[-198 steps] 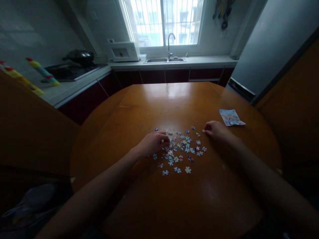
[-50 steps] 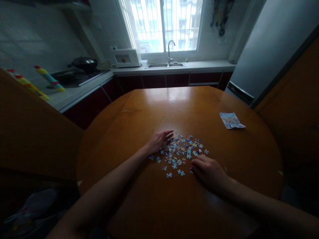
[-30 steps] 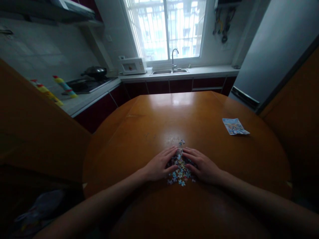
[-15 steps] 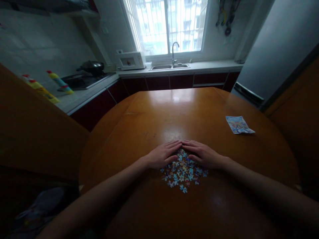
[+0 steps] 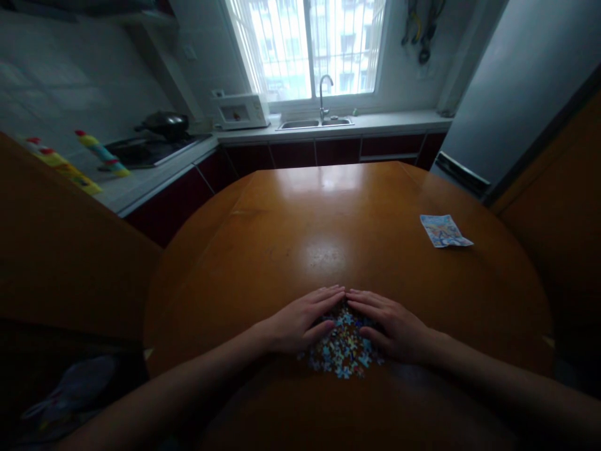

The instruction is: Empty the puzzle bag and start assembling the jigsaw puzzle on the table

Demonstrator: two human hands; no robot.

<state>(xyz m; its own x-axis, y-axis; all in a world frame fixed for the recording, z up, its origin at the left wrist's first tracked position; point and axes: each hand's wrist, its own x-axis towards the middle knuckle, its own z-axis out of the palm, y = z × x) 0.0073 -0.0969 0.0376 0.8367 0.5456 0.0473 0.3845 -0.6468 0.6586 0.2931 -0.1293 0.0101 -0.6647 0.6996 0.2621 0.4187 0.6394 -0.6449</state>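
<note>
A loose heap of small jigsaw puzzle pieces point(image 5: 345, 344), mostly light blue with some yellow and dark ones, lies on the brown wooden table point(image 5: 263, 250). Along the heap's left and far side rests my left hand point(image 5: 303, 319), fingers stretched out and thumb over the pieces. My right hand point(image 5: 392, 322) mirrors it on the right side, also with fingers extended. The fingertips of both hands nearly meet at the far edge of the heap, forming a peak. Some pieces are hidden beneath the palms and thumbs.
A creased printed sheet point(image 5: 444, 230) lies at the table's right. Beyond the table are a sink point(image 5: 314, 124), a microwave point(image 5: 240, 113), a wok point(image 5: 164, 123) on the stove and yellow bottles point(image 5: 101, 153). A fridge point(image 5: 488, 94) stands at the right.
Both hands have drawn nearer to me, pulling the far pieces in, so the heap is more compact. The camera view has shifted slightly.
</note>
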